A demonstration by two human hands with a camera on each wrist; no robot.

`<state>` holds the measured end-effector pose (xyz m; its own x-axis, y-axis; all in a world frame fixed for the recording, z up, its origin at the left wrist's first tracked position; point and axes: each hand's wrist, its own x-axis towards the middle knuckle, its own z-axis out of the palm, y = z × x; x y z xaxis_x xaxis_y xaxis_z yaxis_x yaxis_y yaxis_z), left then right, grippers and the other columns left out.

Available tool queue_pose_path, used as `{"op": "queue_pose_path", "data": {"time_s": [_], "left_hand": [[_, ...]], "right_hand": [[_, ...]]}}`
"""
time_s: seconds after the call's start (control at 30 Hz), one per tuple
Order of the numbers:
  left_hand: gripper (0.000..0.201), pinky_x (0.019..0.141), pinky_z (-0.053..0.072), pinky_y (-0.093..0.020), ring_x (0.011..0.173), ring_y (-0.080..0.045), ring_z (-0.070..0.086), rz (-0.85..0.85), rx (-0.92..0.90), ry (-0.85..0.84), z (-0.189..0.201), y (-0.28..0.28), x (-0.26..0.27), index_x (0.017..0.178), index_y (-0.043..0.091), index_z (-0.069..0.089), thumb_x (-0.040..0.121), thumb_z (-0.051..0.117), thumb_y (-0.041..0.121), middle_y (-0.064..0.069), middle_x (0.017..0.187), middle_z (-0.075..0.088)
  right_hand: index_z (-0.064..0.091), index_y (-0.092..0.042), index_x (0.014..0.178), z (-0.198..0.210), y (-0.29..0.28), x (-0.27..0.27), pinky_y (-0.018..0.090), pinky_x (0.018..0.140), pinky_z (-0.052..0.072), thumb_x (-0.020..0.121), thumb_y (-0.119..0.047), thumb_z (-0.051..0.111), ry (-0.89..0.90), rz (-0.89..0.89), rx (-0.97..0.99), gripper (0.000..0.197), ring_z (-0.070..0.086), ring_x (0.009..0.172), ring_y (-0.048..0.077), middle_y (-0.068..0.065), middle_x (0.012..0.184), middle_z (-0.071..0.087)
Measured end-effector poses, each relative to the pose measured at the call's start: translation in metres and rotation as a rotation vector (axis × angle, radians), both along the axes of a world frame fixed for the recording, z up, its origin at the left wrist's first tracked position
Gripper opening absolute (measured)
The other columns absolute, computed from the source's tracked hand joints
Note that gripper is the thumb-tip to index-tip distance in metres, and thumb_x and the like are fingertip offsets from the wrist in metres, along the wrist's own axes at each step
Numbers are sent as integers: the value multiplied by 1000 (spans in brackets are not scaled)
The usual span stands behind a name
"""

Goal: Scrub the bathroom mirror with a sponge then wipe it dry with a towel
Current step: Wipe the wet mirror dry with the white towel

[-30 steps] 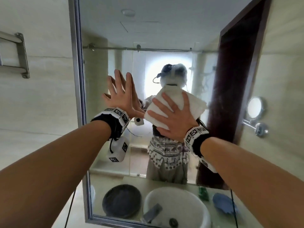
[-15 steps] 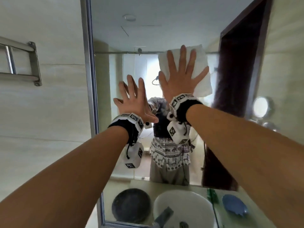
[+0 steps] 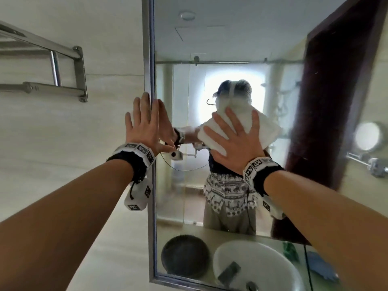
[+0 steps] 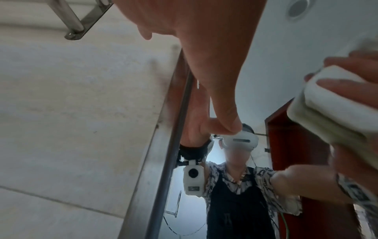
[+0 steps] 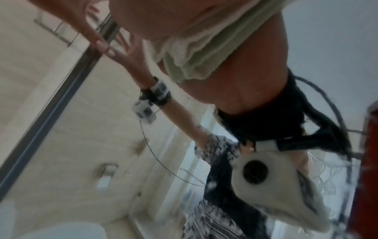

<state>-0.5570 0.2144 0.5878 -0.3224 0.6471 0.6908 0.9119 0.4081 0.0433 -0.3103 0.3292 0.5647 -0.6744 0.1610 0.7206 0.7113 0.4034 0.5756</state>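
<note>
Pressing folded towel flat on mirror, seemingly slanting up-right.

A metal towel rail is fixed to the tiled wall at the far left, its bracket bolted on.

1 mirror, 1 towel, 2 hands, 1 towel rack far left, 1 sink near.
</note>
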Motion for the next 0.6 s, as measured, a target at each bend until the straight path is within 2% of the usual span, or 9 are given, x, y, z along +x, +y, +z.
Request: {"op": "queue_pose_path", "data": {"time_s": [0.1,0.23,0.4,0.47,0.6], "left_hand": [[160,121,6,-54,150,-28,-17,-27,-33,-29,3,2,-8,152,17,-24,46,80,76,-6,157,-34],[162,121,17,-50,152,-25,-1,-83,-12,-21,2,1,-14,153,21,-23,43,83,73,0,155,-40],[162,111,39,-46,152,-24,-2,-119,-5,-1,1,-1,-16,153,22,-23,43,86,70,2,153,-42],[161,107,42,-44,152,-23,-6,-123,-17,-19,0,-3,-15,153,23,-25,45,86,68,3,153,-43],[162,109,42,-45,152,-25,-3,-128,-13,21,0,-2,-18,153,21,-24,43,84,72,0,154,-41]], "right_hand": [[22,-38,152,-8,-1,3,77,102,6,92,-62,37,-160,39,39,67,2,150,32,0,163,8],[23,-38,152,-6,-1,7,77,103,8,91,-62,41,-276,87,87,68,6,149,32,0,163,9],[22,-40,152,18,4,7,78,101,8,92,-63,37,-341,99,105,66,9,149,32,-2,162,13],[13,-43,152,43,1,0,78,101,6,92,-69,27,-247,15,80,67,4,149,33,-2,163,8],[7,-45,151,97,-12,-39,79,100,3,92,-66,22,221,-83,-4,65,-5,149,33,0,164,-1]]}}
